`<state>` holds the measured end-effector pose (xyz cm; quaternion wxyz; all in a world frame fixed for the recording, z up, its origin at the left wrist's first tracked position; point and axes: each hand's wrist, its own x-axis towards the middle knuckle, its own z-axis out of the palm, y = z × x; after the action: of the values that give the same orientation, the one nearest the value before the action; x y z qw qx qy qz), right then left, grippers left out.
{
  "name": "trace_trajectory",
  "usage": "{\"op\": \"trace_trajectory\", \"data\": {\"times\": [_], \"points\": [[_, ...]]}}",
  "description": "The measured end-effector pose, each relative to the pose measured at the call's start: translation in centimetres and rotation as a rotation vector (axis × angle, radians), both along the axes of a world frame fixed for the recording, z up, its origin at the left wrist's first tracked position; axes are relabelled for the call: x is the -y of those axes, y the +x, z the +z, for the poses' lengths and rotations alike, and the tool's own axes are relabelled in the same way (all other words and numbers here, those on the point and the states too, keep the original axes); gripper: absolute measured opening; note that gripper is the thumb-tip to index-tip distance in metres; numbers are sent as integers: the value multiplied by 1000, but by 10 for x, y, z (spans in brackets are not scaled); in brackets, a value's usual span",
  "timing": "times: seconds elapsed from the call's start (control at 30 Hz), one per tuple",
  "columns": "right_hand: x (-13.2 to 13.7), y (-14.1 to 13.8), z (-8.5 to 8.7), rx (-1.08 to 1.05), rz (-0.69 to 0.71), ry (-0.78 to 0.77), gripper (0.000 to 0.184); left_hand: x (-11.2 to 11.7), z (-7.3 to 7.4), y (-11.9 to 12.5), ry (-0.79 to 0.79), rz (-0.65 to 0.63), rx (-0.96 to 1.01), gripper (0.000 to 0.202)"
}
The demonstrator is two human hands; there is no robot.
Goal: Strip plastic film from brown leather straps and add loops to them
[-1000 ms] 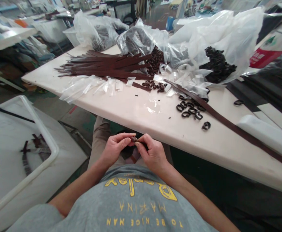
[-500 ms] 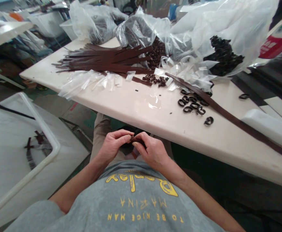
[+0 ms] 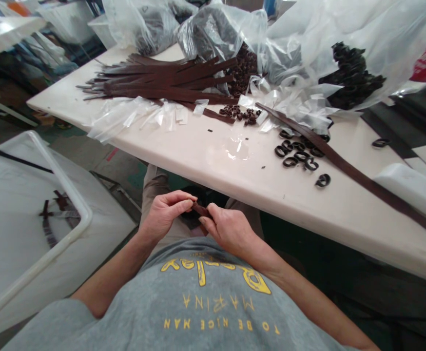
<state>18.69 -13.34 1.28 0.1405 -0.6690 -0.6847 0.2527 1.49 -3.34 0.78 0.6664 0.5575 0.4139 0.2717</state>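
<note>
Widest view first: the pale table runs across the frame, its near edge just above the person's lap, so the stock lies within a forward reach. At the left a white bin sits low beside the knee, with a few dark pieces on its bottom; that spot looks handy for dropping things sideways. Along the far edge, big clear bags slump open, dark rings spilling at their mouths, probably left open for easy grabbing. A bundle of brown straps lies fanned flat, ends roughly aligned, so one can be slid out at a time. One long strap stretches diagonally to the right, apart from the bundle. Clear plastic sleeves are scattered in front of the bundle. A cluster of dark loops sits just beside the long strap.

Now down to the lap. Left hand and right hand meet below the table edge, close to the body, I'd say for steadiness on fine work. Between them is the brown strap piece. The left fingers are curled and pinching one end, and the right thumb and fingers are closed on the other. What is under the fingertips I cannot tell.
</note>
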Motion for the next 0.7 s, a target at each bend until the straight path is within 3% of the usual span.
{"op": "trace_trajectory", "data": {"times": [0.3,0.5,0.6,0.7], "points": [[1,2,-7,-122,59,-32,24,-2,2,0,32,-43,-43,14],[-1,1,-6,-278,82,-41,25,4,8,6,-60,-230,-58,19],[-1,4,-6,-310,61,-54,22,5,9,6,-7,-197,-77,17],[5,8,-8,-203,12,-48,19,0,8,3,43,-113,-88,16]]}}
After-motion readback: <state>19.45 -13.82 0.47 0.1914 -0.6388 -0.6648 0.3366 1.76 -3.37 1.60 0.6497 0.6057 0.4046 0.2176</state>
